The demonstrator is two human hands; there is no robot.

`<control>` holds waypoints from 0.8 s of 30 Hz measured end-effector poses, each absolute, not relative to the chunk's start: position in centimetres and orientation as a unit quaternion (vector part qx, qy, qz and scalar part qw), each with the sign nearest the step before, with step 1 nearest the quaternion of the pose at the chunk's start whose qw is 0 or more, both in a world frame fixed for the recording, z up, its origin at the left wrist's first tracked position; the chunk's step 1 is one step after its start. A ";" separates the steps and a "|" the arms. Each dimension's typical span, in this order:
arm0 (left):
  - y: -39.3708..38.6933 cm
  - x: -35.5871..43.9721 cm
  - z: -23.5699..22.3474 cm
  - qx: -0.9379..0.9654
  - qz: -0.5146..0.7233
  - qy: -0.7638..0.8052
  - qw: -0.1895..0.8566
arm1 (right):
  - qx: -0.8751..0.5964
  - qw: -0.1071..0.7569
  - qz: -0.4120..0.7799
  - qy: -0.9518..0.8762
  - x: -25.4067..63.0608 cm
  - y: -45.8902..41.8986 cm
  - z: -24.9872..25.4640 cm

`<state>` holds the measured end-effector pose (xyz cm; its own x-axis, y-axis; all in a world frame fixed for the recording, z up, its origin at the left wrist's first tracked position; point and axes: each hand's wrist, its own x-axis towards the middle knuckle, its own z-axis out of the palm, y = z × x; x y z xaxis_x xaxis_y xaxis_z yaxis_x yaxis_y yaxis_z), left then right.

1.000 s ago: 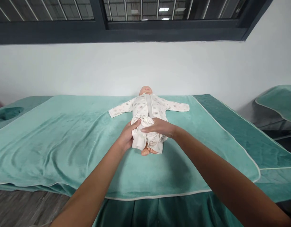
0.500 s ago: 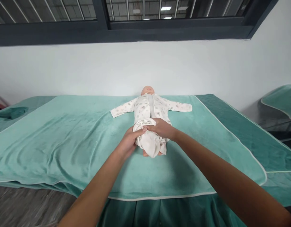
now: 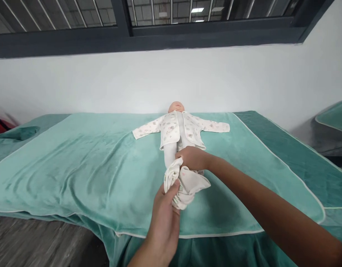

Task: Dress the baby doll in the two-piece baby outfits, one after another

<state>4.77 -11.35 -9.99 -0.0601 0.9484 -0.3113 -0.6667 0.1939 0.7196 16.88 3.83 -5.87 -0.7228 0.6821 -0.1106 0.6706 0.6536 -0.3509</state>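
Note:
A baby doll (image 3: 176, 106) lies on its back on the bed, its arms spread in a white printed baby jacket (image 3: 170, 128) that hangs apart at the front. One white-covered leg (image 3: 170, 154) shows below the hem. Bunched white printed cloth, which looks like baby pants (image 3: 184, 189), is gathered at the doll's lower legs. My left hand (image 3: 167, 207) is closed around the lower end of this bunch, thumb on top. My right hand (image 3: 193, 158) lies over the doll's other leg, fingers curled at the upper edge of the cloth; its fingertips are partly hidden.
A light green blanket (image 3: 104, 163) with pale piping covers the bed, over darker green bedding (image 3: 285, 155). Behind stands a white wall (image 3: 148, 81) below a dark barred window frame (image 3: 204, 39). Grey floor (image 3: 34, 241) shows at lower left.
The bunched pants have moved down from the doll's hips toward me, uncovering one white leg. My left hand has come nearer with the cloth; my right hand has shifted slightly.

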 end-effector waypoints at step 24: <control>-7.3 1.7 -15.4 0.317 0.604 0.581 0.443 | -0.390 0.083 0.320 -0.860 16.8 3.2 -6.3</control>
